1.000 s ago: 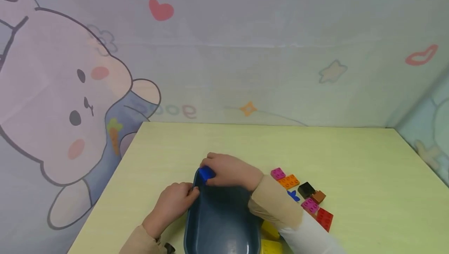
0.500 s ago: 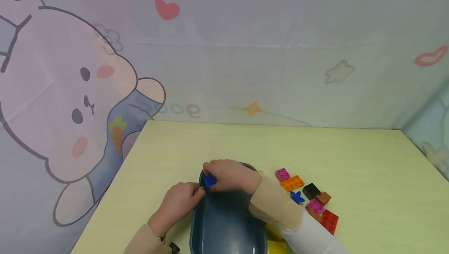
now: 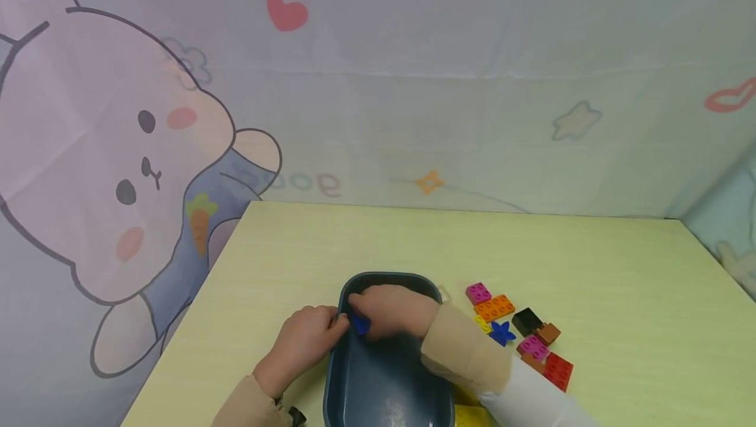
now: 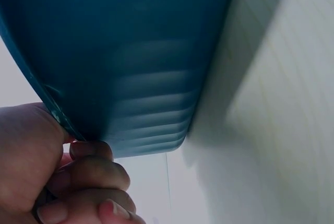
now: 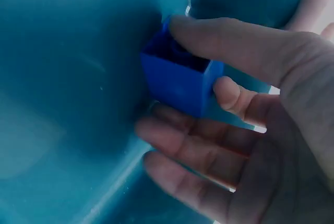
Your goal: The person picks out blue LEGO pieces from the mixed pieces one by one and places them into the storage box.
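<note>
My right hand [image 3: 396, 312] is inside a dark blue-grey plastic bin [image 3: 386, 374], near its far left corner. It holds a blue toy building brick [image 3: 360, 323]. In the right wrist view, the thumb lies over the hollow side of the blue brick [image 5: 177, 80] and fingertips touch its other sides, against the bin wall. My left hand [image 3: 307, 342] grips the bin's left rim between thumb and fingers. The left wrist view shows the curled fingers [image 4: 96, 174] under the rim of the bin [image 4: 141, 67], from outside.
Right of the bin lie loose bricks: pink [image 3: 478, 293], orange [image 3: 495, 307], black [image 3: 526, 321], brown [image 3: 547, 334], red [image 3: 558, 371], and a blue flower-shaped piece [image 3: 502, 333]. Yellow bricks [image 3: 471, 416] sit against the bin's right side. A printed cloth [image 3: 413, 86] hangs behind the table [image 3: 620, 296].
My right hand has moved from the far left rim down into the bin with the blue brick. The left hand keeps its grip. The whole head view has shifted slightly.
</note>
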The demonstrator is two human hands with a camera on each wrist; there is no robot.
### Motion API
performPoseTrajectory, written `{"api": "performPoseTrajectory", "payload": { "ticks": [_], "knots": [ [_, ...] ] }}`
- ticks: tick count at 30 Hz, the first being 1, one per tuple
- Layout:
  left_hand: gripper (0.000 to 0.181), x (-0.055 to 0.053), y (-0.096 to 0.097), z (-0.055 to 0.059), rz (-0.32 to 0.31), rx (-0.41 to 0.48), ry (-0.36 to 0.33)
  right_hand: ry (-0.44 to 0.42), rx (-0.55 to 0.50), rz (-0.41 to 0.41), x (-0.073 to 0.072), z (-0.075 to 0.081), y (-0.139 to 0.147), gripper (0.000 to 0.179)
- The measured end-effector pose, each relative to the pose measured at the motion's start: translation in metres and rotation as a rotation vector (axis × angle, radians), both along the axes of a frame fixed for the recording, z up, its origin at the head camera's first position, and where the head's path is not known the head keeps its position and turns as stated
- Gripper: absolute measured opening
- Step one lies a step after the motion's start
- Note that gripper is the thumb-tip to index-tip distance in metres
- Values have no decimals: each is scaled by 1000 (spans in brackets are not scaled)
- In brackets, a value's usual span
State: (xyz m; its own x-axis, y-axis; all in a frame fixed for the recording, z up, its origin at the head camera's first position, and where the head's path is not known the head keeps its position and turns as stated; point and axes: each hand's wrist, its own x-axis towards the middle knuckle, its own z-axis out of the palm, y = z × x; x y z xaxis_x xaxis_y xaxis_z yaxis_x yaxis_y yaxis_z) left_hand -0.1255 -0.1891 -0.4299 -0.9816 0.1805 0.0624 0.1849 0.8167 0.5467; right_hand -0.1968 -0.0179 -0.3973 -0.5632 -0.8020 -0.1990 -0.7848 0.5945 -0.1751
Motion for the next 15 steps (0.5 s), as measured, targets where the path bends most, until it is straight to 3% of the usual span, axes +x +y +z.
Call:
{"api": "performPoseTrajectory", "payload": {
  "ticks": [15],
  "knots": [
    [41, -1, 0, -2, 13, -2, 6, 11, 28, -17, 6, -5, -3, 36]
  ]
}}
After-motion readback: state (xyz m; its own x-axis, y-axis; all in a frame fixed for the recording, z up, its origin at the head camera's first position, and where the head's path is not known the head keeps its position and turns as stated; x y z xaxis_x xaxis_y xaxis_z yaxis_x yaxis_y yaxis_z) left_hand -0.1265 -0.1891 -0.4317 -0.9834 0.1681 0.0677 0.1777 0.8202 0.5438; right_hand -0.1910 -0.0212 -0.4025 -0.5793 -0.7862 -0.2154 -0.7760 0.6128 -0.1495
